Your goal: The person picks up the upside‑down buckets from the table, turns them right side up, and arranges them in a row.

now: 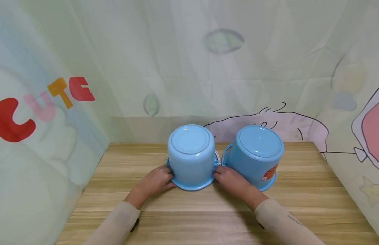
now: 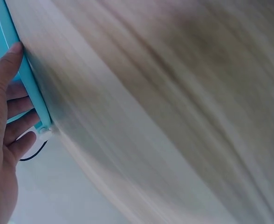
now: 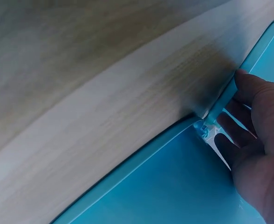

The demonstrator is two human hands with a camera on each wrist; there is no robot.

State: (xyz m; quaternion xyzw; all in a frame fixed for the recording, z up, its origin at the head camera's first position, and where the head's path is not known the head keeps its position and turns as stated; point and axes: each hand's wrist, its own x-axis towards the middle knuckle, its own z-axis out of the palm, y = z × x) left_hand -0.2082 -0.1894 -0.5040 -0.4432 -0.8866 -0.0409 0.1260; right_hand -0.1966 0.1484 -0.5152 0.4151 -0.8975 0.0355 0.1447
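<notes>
Two light-blue plastic buckets are upside down on the wooden table [image 1: 183, 221]. The left bucket [image 1: 192, 166] is between the hands. My left hand [image 1: 154, 182] grips its rim on the left side; in the left wrist view the thumb lies on one side of the rim [image 2: 30, 86], fingers on the other. On the opposite side my right hand [image 1: 233, 182] pinches the same bucket's rim [image 3: 256, 55], close beside the right bucket [image 1: 246, 158]. That second bucket leans slightly in the head view and bears a red sticker [image 1: 269, 173]. Its rim fills the lower right wrist view.
A printed curtain [image 1: 183, 75] hangs behind the table and along both sides. White and blue handles show beside the buckets, the right bucket's handle [image 1: 225, 153] lying between the two. Bare wood [image 1: 309, 190] extends to the right.
</notes>
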